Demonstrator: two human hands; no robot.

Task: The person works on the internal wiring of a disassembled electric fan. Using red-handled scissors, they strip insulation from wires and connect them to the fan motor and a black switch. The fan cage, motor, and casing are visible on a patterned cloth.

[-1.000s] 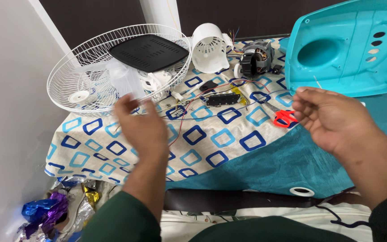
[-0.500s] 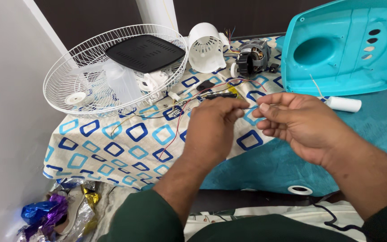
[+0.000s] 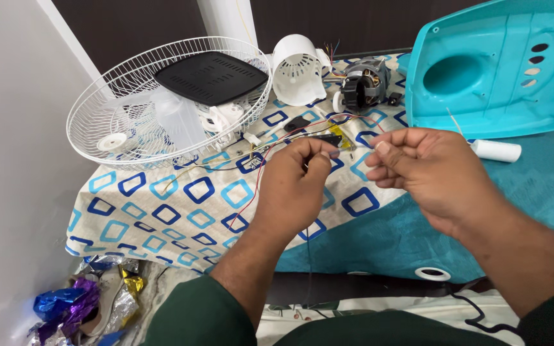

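Copper-wound grey electric motor [image 3: 363,83], white ribbed plastic motor cover [image 3: 297,70] and white wire fan grille [image 3: 97,109] with a black square plastic panel [image 3: 213,77] lying in it sit at the far side of a white cloth printed with blue squares [image 3: 161,218]. A turquoise moulded plastic fan housing [image 3: 501,70] lies to the right, with a small white plastic cylinder [image 3: 496,150] just beside its near edge. Head view, the only one: both hands are raised above the cloth, near each other. The left hand [image 3: 293,182] is closed, thumb and forefinger pinching the thin red and pale wires [image 3: 259,173], which trail from its fingertips down across the cloth toward the grille. The right hand [image 3: 421,170] has its fingers curled and tips pressed together facing the left; whether a wire end lies between them is too small to tell. Judgement: the work in hand is fine fingertip handling of the wire ends. It calls for a steady pinch on both sides and slack in the leads.
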